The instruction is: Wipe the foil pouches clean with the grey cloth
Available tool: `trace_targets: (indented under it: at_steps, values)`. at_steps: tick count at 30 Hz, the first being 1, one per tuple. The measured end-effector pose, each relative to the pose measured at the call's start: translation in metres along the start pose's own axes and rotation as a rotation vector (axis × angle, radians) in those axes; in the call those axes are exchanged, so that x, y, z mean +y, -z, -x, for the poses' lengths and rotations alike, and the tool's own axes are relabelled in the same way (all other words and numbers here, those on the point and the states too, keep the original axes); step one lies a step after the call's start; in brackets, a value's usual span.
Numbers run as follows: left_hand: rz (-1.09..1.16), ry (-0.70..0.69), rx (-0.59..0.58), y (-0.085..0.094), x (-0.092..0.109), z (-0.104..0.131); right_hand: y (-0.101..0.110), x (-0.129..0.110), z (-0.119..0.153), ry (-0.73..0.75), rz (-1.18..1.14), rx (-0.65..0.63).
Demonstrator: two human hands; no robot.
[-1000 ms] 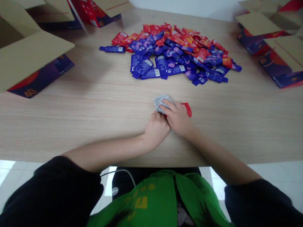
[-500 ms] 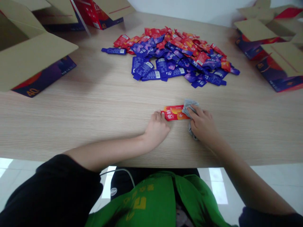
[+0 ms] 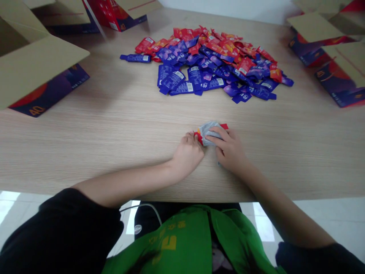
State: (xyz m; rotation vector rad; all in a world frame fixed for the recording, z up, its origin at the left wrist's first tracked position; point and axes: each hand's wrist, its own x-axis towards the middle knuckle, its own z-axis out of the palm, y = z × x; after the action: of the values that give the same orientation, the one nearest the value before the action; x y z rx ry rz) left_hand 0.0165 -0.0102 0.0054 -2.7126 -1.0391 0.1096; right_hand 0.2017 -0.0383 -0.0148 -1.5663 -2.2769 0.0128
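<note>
A red and orange pouch (image 3: 198,137) lies flat on the wooden table, mostly covered by a grey cloth (image 3: 209,131). My left hand (image 3: 188,154) is closed on the pouch's left end, fingers pinching its edge. My right hand (image 3: 230,148) rests over the cloth and presses it onto the middle of the pouch, its fingers bent around the fabric. The pouch's red right end sticks out past the cloth, above my right fingers. Beyond my hands lies a heap of blue pouches (image 3: 196,78) and red pouches (image 3: 242,49).
Open cardboard boxes stand at the left (image 3: 51,91), the back left (image 3: 125,21) and the right (image 3: 342,83). One blue pouch (image 3: 137,58) lies at the heap's left edge. The table's front edge runs just before my green apron (image 3: 182,243).
My right hand has slid the cloth leftward along the pouch, from its right end to its middle and left part. My left hand stays at the left end.
</note>
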Motion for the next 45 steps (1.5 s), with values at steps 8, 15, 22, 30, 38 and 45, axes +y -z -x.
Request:
trace_targets:
  at_steps: [8,15,22,30,38,45]
  values:
    - [0.017,0.005,0.012,-0.003,0.000,0.000,0.011,0.040,0.025,-0.178,-0.072,0.112]
    - [0.023,0.018,0.009,-0.004,0.000,0.001,0.031,0.035,0.018,-0.198,-0.182,0.192]
    - [0.013,0.011,-0.015,0.001,-0.001,0.002,0.017,-0.005,-0.005,0.088,-0.184,0.055]
    - [0.029,0.016,-0.012,0.000,0.000,0.003,0.017,0.023,0.018,-0.137,-0.170,0.065]
    - [-0.009,0.018,-0.003,0.000,0.000,0.002,0.046,0.043,0.021,-0.358,-0.253,0.018]
    - [0.025,0.017,0.021,-0.001,-0.001,0.000,0.023,-0.012,-0.030,-0.135,-0.103,0.089]
